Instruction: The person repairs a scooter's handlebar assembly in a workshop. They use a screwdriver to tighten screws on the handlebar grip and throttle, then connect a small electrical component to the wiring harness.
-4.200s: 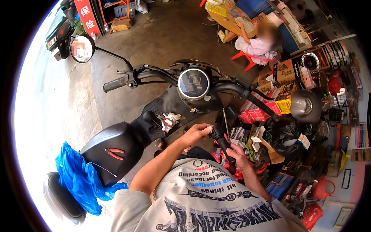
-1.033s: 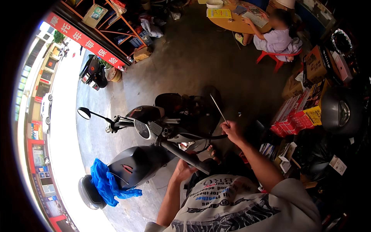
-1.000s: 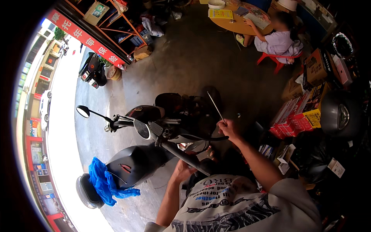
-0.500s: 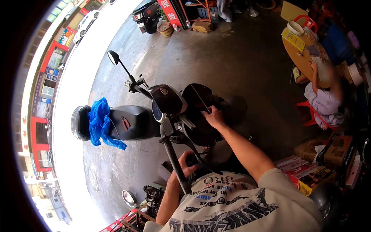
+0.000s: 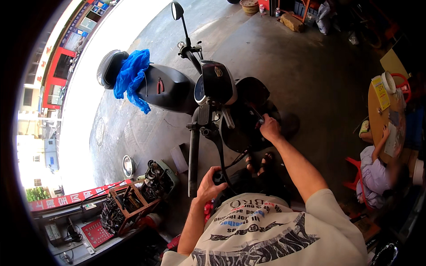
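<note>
A black scooter [image 5: 171, 91] stands before me, its handlebar cover [image 5: 219, 80] and gauge near the middle. My right hand [image 5: 270, 128] is closed around a slim rod-like tool [image 5: 256, 113], its tip pointing at the dark front of the scooter. What the tip touches is too dark to tell. My left hand [image 5: 211, 185], beside the near handlebar grip [image 5: 193, 155], is curled around a small round black part [image 5: 218, 177]. Pliers with red handles [image 5: 160, 86] lie on the seat. Bunched blue plastic sheeting [image 5: 133, 80] is draped over its rear.
A wooden frame with wiring [image 5: 128, 206] and a red perforated board [image 5: 96, 232] sit at lower left. A loose round headlight [image 5: 128, 166] lies on the floor. To the right, a person [image 5: 375, 166] sits on a red chair at a round table [image 5: 376, 95].
The view has swung, so the scooter appears higher and further right. My right hand stays at the scooter's front, its tool now showing shorter. My left hand keeps its hold on the black part.
</note>
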{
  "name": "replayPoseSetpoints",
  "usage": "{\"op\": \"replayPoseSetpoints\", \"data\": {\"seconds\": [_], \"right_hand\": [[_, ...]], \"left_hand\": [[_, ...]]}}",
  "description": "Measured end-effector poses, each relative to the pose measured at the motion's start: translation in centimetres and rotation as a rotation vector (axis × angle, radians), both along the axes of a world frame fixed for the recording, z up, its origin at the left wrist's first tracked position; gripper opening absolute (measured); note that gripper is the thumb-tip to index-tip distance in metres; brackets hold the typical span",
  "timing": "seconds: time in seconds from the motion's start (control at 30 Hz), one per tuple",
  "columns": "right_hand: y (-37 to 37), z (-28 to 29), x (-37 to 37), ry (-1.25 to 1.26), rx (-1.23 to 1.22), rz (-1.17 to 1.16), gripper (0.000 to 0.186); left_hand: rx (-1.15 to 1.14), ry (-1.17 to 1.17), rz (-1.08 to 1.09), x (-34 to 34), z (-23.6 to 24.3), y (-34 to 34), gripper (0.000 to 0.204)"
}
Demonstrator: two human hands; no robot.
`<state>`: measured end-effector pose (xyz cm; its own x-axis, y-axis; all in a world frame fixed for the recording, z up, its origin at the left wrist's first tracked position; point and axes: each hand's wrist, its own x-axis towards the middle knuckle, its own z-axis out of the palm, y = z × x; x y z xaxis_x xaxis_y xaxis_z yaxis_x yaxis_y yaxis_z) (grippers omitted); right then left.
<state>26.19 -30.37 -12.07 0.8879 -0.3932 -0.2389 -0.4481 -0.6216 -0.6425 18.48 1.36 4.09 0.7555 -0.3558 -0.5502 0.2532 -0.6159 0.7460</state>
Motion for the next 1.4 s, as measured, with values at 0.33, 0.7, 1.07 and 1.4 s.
{"op": "replayPoseSetpoints", "data": {"seconds": [0.33,0.7,1.07,1.4], "right_hand": [[-0.2,3.1,1.0,-0.022,-0.3,0.234,0.027],[1.8,2.8,1.9,0.202,-0.09,-0.06,0.032],[0.4,-0.3,0.8,0.195,0.503,-0.238,0.032],[-2.5,0.2,1.1,0.24,0.764,-0.092,0.028]], "left_hand": [[-0.179,-0.035,0.08,0.7,-0.6,1.0,0.058],[-0.375,0.091,0.144,4.0,0.9,1.3,0.055],[-0.307,-0.033,0.197,3.1,-0.3,-2.0,0.054],[-0.176,-0.151,0.273,0.0,-0.8,-7.7,0.057]]}}
